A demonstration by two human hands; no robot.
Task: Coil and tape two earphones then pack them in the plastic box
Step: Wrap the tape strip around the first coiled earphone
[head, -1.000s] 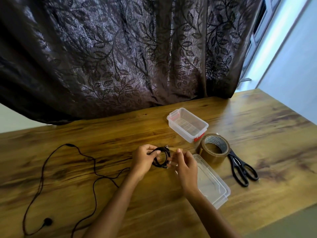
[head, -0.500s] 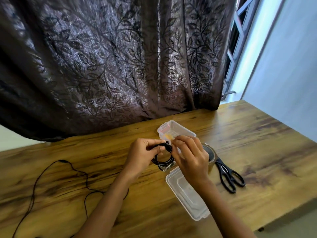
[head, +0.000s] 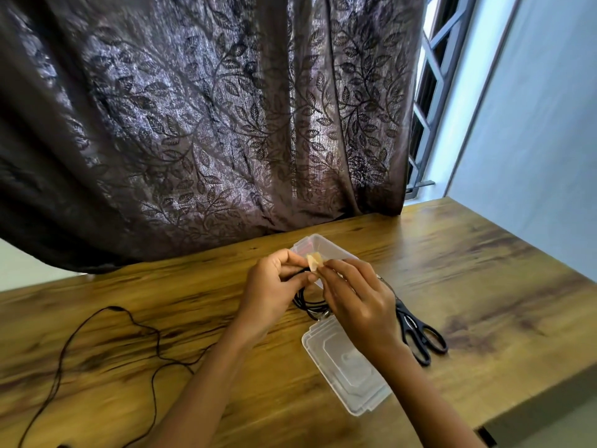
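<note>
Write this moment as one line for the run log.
step: taping first coil | left hand: holds coil | right hand: holds tape | second earphone: loose on table

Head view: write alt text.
Both hands, left and right, press brown tape onto a coiled black earphone above a wooden table; a second earphone lies uncoiled at left.

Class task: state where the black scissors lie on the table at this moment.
In the head view the scissors lie flat on the wooden table, right of centre, just beyond the right hand and beside the clear lid.
</note>
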